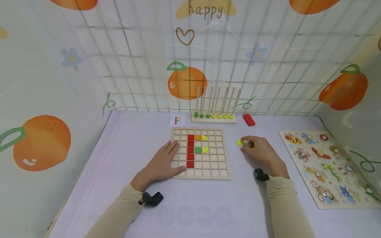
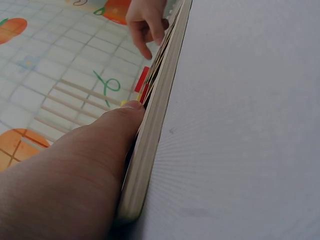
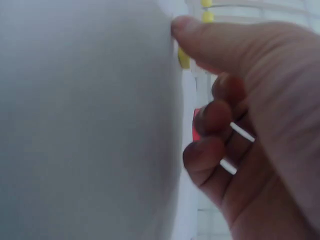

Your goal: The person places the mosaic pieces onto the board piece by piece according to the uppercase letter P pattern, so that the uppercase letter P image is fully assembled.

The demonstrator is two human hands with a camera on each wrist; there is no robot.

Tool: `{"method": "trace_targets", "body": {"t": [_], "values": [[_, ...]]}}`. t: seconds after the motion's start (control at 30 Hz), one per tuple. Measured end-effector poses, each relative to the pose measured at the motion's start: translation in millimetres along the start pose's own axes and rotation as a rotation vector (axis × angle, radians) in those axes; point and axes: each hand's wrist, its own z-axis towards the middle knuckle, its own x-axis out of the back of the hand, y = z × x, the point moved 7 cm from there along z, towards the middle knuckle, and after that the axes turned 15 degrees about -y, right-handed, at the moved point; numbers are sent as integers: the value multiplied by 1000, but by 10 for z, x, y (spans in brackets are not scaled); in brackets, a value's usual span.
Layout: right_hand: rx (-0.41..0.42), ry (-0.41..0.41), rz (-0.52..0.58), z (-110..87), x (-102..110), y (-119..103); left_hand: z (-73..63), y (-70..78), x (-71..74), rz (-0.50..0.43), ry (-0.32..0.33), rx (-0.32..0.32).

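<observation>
A wooden grid board (image 1: 218, 155) lies on the table. On it are a column of several red square tiles (image 1: 190, 150), an orange tile (image 1: 197, 137), a green tile (image 1: 198, 150) and two yellow rounded tiles (image 1: 205, 150). My left hand (image 1: 162, 161) rests flat on the board's left front corner, fingers extended; in the left wrist view its thumb (image 2: 107, 135) lies along the board's edge. To the right of the board, my right hand (image 1: 262, 150) pinches a small yellow tile (image 1: 239, 142) between thumb and index finger, low at the tabletop. The thumb partly covers that tile (image 3: 184, 59) in the right wrist view.
Behind the board lie a small pattern card (image 1: 178, 120) and a wooden peg stand (image 1: 213, 121) with green and yellow beads. A red block (image 1: 249, 120) is right of the stand. An insect puzzle board (image 1: 312, 168) occupies the right side. A printed curtain (image 1: 143, 72) hangs behind.
</observation>
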Motion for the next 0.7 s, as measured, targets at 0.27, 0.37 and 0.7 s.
{"method": "trace_targets", "body": {"t": [0.27,0.37,0.7], "values": [[-1,15,11,-51,41,119,-7,4,9,-10,0,-9],[3,13,5,-33,38,75,2,-2,-4,-3,0,-8],[31,29,-7,24,22,57,3,4,-1,-2,1,-5]]}}
